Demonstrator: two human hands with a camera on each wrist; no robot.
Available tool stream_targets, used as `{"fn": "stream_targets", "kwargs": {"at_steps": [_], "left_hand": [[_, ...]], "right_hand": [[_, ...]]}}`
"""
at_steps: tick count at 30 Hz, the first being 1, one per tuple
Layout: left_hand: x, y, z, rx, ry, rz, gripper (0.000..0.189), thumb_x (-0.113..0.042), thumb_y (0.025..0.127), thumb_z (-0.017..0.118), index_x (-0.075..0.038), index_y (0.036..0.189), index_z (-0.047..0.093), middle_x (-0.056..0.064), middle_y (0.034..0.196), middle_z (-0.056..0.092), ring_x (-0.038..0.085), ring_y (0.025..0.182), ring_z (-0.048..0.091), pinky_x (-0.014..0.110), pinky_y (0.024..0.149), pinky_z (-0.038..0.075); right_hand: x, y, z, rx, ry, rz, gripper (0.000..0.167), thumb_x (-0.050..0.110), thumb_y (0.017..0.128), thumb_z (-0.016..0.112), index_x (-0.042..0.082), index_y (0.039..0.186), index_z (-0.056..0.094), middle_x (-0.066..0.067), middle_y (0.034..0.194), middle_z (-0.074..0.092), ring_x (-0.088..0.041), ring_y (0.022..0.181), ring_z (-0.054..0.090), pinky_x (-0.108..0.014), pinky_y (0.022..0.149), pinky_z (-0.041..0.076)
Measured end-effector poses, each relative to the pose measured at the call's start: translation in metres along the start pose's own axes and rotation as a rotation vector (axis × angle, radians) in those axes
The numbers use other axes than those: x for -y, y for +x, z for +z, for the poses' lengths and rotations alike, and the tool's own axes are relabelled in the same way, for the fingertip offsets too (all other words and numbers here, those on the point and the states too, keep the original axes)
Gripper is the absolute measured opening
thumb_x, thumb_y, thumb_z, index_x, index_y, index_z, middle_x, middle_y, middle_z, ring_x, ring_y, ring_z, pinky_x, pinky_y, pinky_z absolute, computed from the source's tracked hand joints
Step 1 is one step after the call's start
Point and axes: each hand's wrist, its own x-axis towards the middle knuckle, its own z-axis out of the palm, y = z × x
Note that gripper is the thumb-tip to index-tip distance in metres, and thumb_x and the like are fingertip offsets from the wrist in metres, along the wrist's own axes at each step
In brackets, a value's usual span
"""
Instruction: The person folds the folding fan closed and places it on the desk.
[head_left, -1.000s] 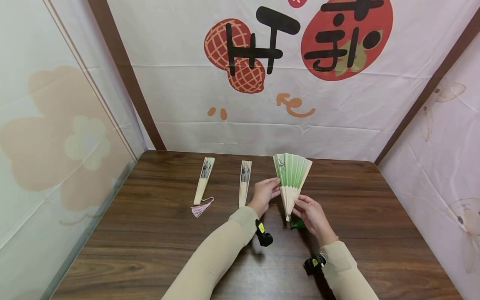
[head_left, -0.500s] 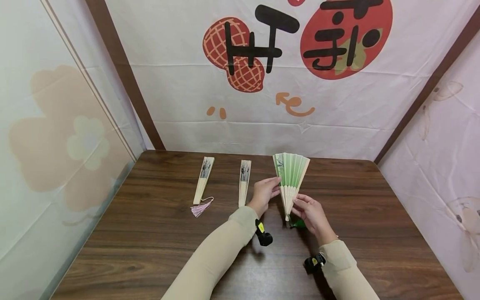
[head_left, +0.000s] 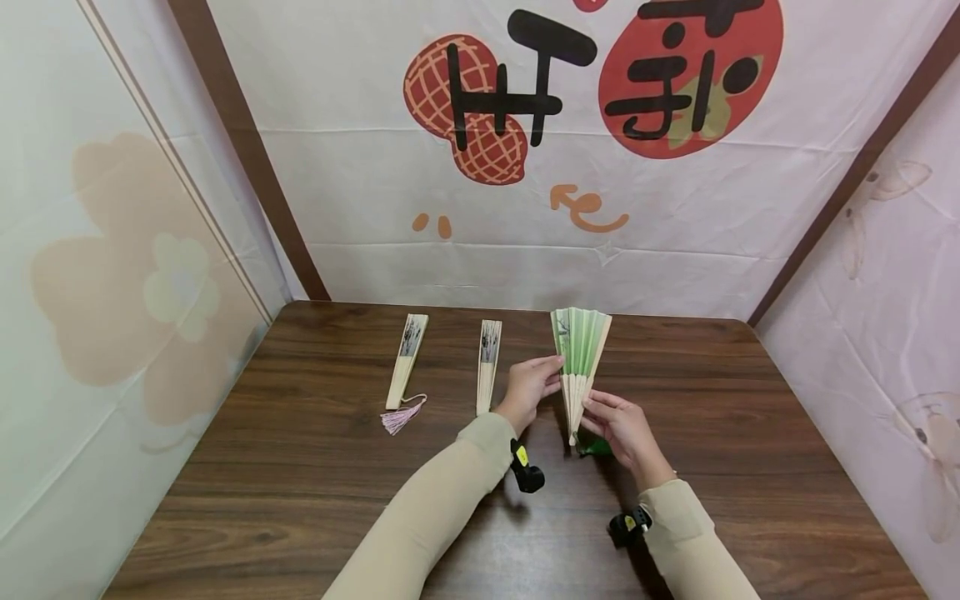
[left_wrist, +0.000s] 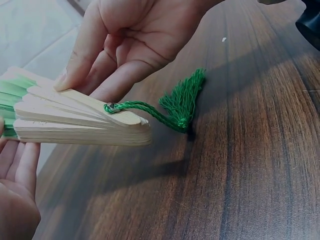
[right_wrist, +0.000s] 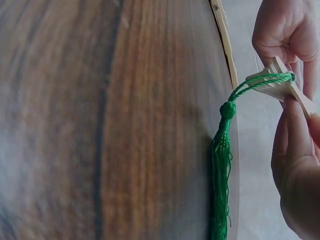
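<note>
A partly spread green folding fan (head_left: pixel 582 354) with pale wooden ribs is held up between both hands, over the far right part of the table. My left hand (head_left: pixel 531 390) pinches its left edge, thumb in front. Lower down, my right hand (head_left: pixel 621 427) pinches the right outer rib between thumb and fingers, as the left wrist view shows from the pivot end. From the pivot a looped green cord carries a green tassel (left_wrist: pixel 184 97), which hangs near the right hand. The ribs are stacked close together at the pivot and fan out toward the green leaf.
Two folded fans lie to the left on the brown wooden table (head_left: pixel 300 492): one fan with a pink tassel (head_left: pixel 407 362), and another fan (head_left: pixel 489 362) partly behind the left wrist. A printed white cloth (head_left: pixel 360 167) stands behind the table's far edge.
The green fan has narrowed: its right edge has swung left toward the left one. My right hand has shifted slightly left with it, while my left hand stays nearly in place.
</note>
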Motion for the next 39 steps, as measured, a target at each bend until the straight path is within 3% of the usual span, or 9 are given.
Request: {"fn": "stream_targets", "kwargs": {"at_steps": [7, 13, 25, 39], "left_hand": [[0.000, -0.003, 0.000, 0.020, 0.032, 0.011, 0.031, -0.018, 0.094, 0.070, 0.003, 0.117, 0.070, 0.018, 0.117, 0.071, 0.022, 0.099, 0.071, 0.033, 0.091, 0.060], [-0.001, -0.003, 0.000, 0.060, 0.060, 0.026, 0.038, -0.027, 0.091, 0.073, 0.000, 0.119, 0.070, 0.015, 0.121, 0.070, 0.025, 0.107, 0.069, 0.034, 0.093, 0.060], [-0.005, -0.006, -0.001, 0.073, 0.095, 0.032, 0.039, -0.026, 0.091, 0.073, -0.001, 0.122, 0.069, 0.015, 0.126, 0.068, 0.027, 0.113, 0.067, 0.034, 0.095, 0.059], [-0.007, -0.008, -0.001, 0.098, 0.113, 0.043, 0.039, -0.026, 0.091, 0.074, 0.001, 0.120, 0.069, 0.017, 0.120, 0.071, 0.025, 0.107, 0.070, 0.033, 0.093, 0.059]], "right_hand": [[-0.001, 0.000, 0.002, -0.004, -0.024, 0.019, 0.017, 0.000, 0.098, 0.058, 0.009, 0.103, 0.072, 0.007, 0.086, 0.074, -0.007, 0.084, 0.071, -0.022, 0.079, 0.061], [0.000, -0.001, 0.004, -0.027, -0.033, 0.015, 0.018, 0.001, 0.097, 0.060, 0.001, 0.112, 0.070, 0.007, 0.086, 0.073, -0.007, 0.082, 0.071, -0.021, 0.078, 0.061], [0.000, 0.000, 0.007, -0.041, -0.107, 0.016, 0.046, 0.003, 0.098, 0.059, -0.015, 0.139, 0.046, 0.007, 0.092, 0.072, -0.005, 0.086, 0.070, -0.024, 0.083, 0.061], [0.000, -0.001, 0.013, -0.059, -0.130, 0.023, 0.041, 0.002, 0.097, 0.060, -0.014, 0.134, 0.052, 0.005, 0.090, 0.074, -0.008, 0.083, 0.072, -0.026, 0.078, 0.062]]}}
